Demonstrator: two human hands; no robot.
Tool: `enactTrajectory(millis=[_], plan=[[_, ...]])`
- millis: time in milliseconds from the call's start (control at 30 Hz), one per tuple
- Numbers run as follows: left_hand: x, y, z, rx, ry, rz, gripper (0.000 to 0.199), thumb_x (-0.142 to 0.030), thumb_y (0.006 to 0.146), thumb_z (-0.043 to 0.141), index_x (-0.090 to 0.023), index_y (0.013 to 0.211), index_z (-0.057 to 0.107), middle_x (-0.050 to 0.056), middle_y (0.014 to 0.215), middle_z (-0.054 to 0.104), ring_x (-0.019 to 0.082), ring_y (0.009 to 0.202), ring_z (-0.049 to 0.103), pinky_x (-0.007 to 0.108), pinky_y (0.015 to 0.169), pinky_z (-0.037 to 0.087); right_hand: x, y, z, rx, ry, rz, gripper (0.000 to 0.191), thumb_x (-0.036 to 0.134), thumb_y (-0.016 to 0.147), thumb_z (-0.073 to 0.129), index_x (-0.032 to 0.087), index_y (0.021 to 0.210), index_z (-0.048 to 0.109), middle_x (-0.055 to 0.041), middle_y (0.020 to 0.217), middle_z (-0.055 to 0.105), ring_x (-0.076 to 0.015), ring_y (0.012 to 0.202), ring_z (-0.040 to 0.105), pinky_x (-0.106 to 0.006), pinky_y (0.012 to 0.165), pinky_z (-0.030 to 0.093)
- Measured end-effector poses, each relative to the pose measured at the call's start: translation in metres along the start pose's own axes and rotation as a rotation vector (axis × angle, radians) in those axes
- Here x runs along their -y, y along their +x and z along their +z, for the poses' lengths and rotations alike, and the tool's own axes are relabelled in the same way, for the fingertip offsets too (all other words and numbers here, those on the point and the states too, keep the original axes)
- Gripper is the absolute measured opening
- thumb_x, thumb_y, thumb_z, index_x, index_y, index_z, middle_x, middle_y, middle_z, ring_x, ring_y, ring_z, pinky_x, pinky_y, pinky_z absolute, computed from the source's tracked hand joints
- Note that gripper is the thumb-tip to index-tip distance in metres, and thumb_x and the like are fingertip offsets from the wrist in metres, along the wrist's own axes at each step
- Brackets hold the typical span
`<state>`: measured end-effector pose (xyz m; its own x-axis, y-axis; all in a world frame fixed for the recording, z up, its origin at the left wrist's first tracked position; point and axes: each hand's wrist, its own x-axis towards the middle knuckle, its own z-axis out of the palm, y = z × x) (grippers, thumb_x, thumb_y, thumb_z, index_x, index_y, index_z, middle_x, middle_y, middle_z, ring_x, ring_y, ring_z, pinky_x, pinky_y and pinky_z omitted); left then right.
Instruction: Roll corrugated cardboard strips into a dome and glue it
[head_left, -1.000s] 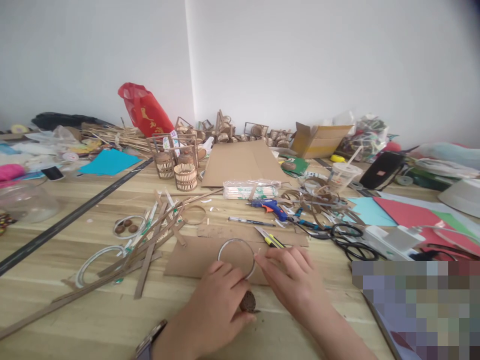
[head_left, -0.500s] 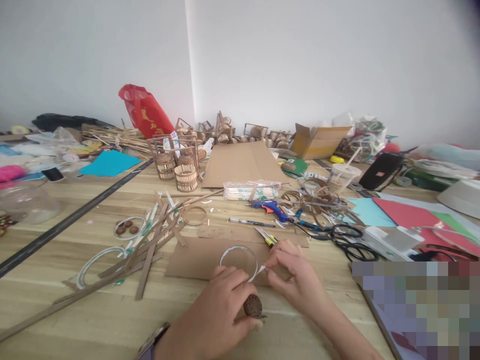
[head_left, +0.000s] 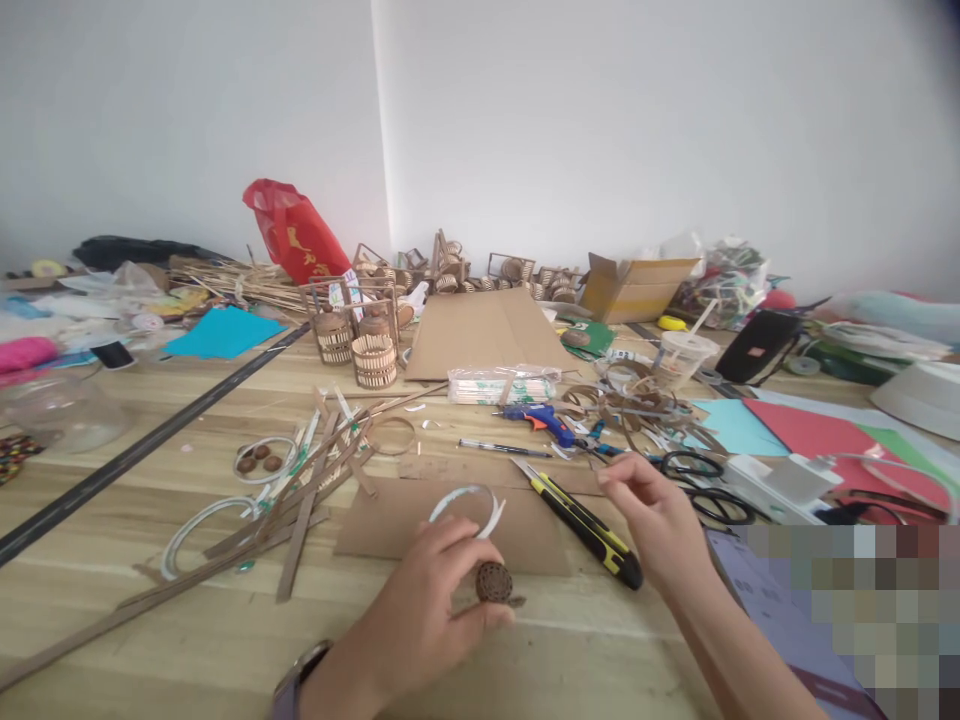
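My left hand is closed, with a small brown coil of rolled cardboard between thumb and fingers. Behind its fingertips stands a thin white ring, which looks like a tape roll with a loose end; the fingers touch its lower part. My right hand is raised to the right, thumb and forefinger pinched together; what they hold, if anything, is too small to make out. A black and yellow utility knife lies beside it, partly across a flat cardboard piece.
Brown strips and white rings lie to the left. Beyond are a blue glue gun, a pen, scissors and a drink cup. Small slatted buckets stand further back.
My right hand has moved right and up, away from the white ring, uncovering the utility knife. My left hand has shifted slightly left with the coil; the ring is turned and its loose end sticks up.
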<state>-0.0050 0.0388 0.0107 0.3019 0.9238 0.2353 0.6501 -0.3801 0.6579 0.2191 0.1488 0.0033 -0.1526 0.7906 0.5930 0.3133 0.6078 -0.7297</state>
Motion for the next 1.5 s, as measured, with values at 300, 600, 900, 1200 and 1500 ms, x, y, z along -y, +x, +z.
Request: enactTrajectory(millis=[300,600,900,1200,1500], plan=[[0.012,0.006,0.007,-0.163,-0.071,-0.078,0.034,-0.050,0.079,0.069,-0.026,0.102,0.070,0.009,0.108,0.049,0.029,0.109,0.050,0.046,0.095,0.045,0.024,-0.021,0.034,0.100,0.575,0.326,0.021,0.045,0.072,0.076,0.024,0.073,0.070,-0.0020,0.079,0.060,-0.0179,0.076,0.057,-0.028,0.066,0.048],[0.007,0.002,0.011,-0.296,-0.393,-0.066,0.052,-0.067,0.078,0.060,-0.021,0.102,0.067,0.003,0.085,0.060,0.019,0.080,0.057,0.028,0.074,0.048,0.047,-0.042,0.051,0.236,1.056,0.619,0.024,0.043,0.063,0.083,0.023,0.070,0.070,-0.0035,0.074,0.061,-0.0193,0.065,0.058,-0.033,0.060,0.051],[0.002,-0.001,0.017,-0.323,-0.316,0.032,0.045,-0.061,0.086,0.055,-0.022,0.104,0.064,0.004,0.087,0.064,0.019,0.080,0.059,0.027,0.073,0.048,0.041,-0.051,0.046,0.391,1.036,0.550,0.015,0.041,0.077,0.072,0.028,0.081,0.068,-0.0041,0.091,0.064,-0.0242,0.084,0.065,-0.039,0.074,0.053],[0.001,-0.003,0.016,-0.330,-0.293,0.053,0.043,-0.060,0.086,0.056,-0.022,0.105,0.063,0.004,0.088,0.065,0.019,0.080,0.059,0.028,0.074,0.048,0.050,-0.049,0.049,0.391,1.091,0.635,0.011,0.036,0.073,0.078,0.027,0.073,0.072,-0.0007,0.078,0.060,-0.0200,0.077,0.062,-0.033,0.071,0.048],[0.002,-0.002,0.019,-0.339,-0.362,0.077,0.037,-0.054,0.085,0.061,-0.022,0.104,0.064,0.004,0.088,0.063,0.018,0.080,0.058,0.025,0.074,0.046,0.063,-0.049,0.051,0.257,1.085,0.765,0.021,0.037,0.060,0.087,0.023,0.069,0.073,-0.0004,0.077,0.058,-0.0174,0.076,0.059,-0.025,0.063,0.044]])
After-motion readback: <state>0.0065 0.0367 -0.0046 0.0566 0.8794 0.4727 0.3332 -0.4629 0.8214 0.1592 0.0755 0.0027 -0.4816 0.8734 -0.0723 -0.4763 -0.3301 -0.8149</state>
